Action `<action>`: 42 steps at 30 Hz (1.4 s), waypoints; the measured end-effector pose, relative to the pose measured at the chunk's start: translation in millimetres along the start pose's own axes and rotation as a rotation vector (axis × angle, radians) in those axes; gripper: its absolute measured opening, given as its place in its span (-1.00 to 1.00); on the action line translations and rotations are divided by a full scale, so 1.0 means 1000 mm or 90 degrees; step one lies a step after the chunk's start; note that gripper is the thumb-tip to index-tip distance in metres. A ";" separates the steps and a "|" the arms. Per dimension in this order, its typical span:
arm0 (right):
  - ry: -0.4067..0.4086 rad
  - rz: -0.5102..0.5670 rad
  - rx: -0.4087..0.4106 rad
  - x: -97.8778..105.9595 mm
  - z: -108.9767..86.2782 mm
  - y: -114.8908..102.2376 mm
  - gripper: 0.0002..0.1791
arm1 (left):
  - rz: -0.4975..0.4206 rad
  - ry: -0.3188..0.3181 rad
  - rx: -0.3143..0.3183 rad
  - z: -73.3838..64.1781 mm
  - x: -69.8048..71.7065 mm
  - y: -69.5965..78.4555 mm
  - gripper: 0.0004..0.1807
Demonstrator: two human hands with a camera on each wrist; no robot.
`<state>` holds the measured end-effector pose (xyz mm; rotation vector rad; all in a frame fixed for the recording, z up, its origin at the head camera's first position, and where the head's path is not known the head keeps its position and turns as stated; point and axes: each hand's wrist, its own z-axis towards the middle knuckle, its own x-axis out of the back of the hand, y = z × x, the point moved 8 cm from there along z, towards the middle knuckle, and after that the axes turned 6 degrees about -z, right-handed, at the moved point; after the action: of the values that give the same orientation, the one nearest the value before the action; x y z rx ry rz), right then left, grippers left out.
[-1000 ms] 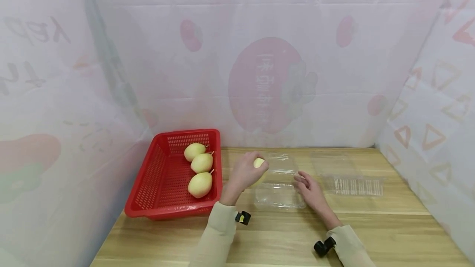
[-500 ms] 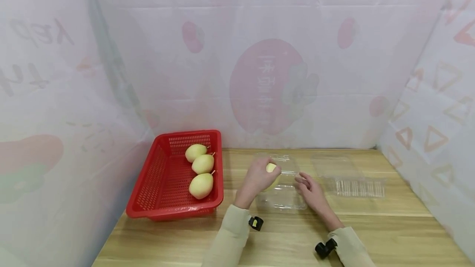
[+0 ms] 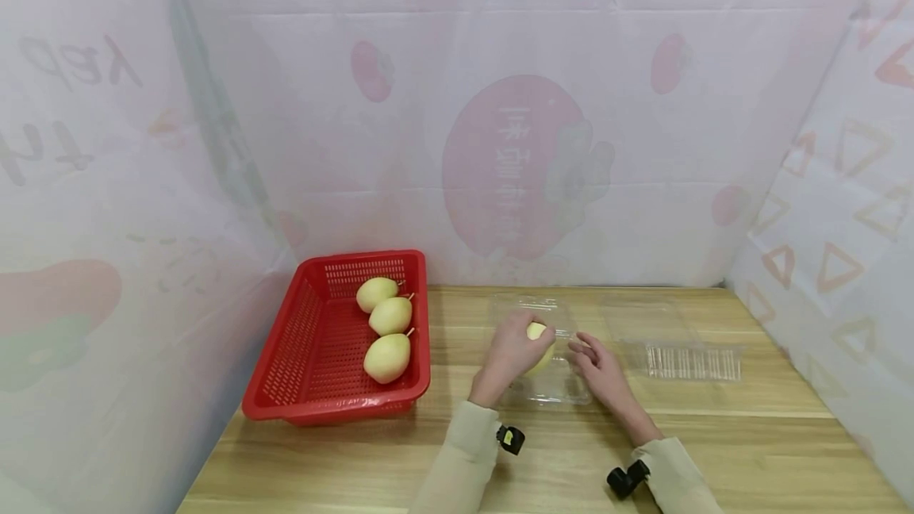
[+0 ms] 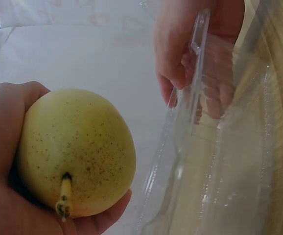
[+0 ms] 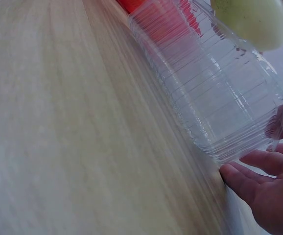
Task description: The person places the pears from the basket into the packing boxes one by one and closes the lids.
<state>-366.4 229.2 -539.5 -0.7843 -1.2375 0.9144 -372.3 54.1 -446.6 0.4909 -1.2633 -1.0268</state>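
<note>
My left hand [image 3: 511,351] grips a pale yellow-green pear [image 4: 85,147] above an opened clear plastic box [image 3: 546,398]. In the left wrist view the pear's stem points toward the camera and dark speckles dot its skin. The pear is close over the box's rim, overlapping it in the right wrist view. At the box's right end, my right hand [image 3: 603,375] pinches the side wall, thumb inside the rim and fingers outside, as the right wrist view shows of the ribbed box wall [image 5: 205,93].
On the left stands a red perforated basket [image 3: 328,399] with several pears [image 3: 387,358] along its right side. A second opened clear box [image 3: 693,362] lies at the right on the wooden table [image 3: 757,450]. White printed cloth walls [image 3: 321,133] enclose the back and sides.
My left hand has carried the pear to the right, from beside the basket to over the clear box. The right hand has stayed at the box's right end.
</note>
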 end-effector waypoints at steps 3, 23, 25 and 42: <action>-0.003 -0.002 -0.007 0.000 0.000 0.001 -0.49 | -0.003 -0.006 0.020 -0.001 -0.004 -0.002 -0.74; 0.003 -0.008 -0.004 0.000 0.000 0.002 -0.49 | -0.045 -0.003 0.080 0.001 -0.032 -0.017 -0.75; 0.004 -0.014 -0.004 0.001 0.000 0.002 -0.49 | -0.043 0.000 0.086 0.001 -0.034 -0.019 -0.75; -0.023 -0.039 -0.013 0.004 -0.007 -0.022 -0.49 | -0.012 -0.005 0.081 0.003 -0.054 -0.020 -0.58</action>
<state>-355.8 223.8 -519.6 -0.7443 -1.2980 0.8706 -379.8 90.1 -490.6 0.5969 -1.3386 -0.9690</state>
